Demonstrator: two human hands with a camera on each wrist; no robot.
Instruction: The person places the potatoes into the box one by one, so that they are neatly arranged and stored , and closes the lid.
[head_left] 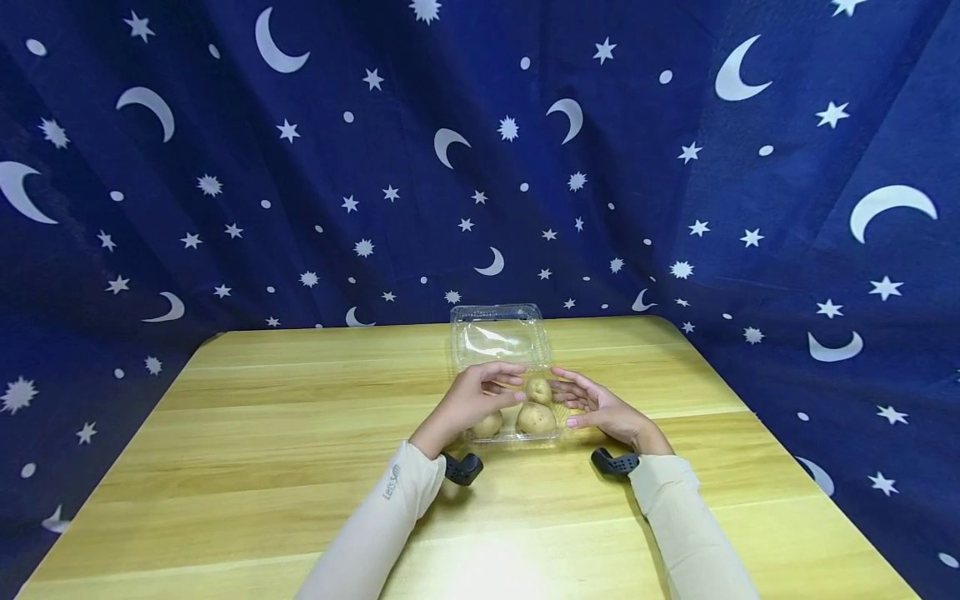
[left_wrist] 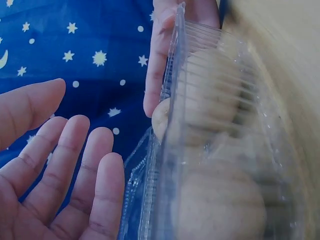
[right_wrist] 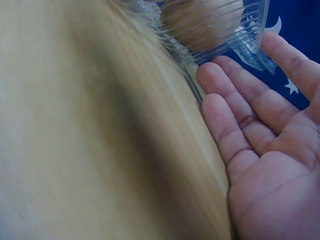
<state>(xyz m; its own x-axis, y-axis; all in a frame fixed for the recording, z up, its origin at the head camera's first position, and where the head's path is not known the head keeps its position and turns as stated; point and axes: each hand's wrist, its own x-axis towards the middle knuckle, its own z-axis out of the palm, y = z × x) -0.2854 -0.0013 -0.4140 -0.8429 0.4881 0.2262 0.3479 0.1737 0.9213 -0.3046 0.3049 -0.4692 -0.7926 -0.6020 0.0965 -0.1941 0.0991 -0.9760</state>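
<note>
Holding nothing, the left hand (head_left: pixel 471 402) and right hand (head_left: pixel 606 412), fingers loosely curved and thumbs apart, flanked the clear box (left_wrist: pixel 192 156); three potatoes (head_left: pixel 536 419) sat inside. Beyond were its opened lid (head_left: pixel 498 340) and a blue curtain (head_left: pixel 420 192).

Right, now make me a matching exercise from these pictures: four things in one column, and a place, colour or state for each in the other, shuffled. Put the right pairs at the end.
Column one
1. Potatoes
2. Lid
3. Curtain
4. Table

Column two
A. Dark blue with white moons and stars
B. Pale wood
C. Open, at the far side of the clear plastic box
D. Inside the clear plastic box

Right pairs: 1-D, 2-C, 3-A, 4-B
</note>
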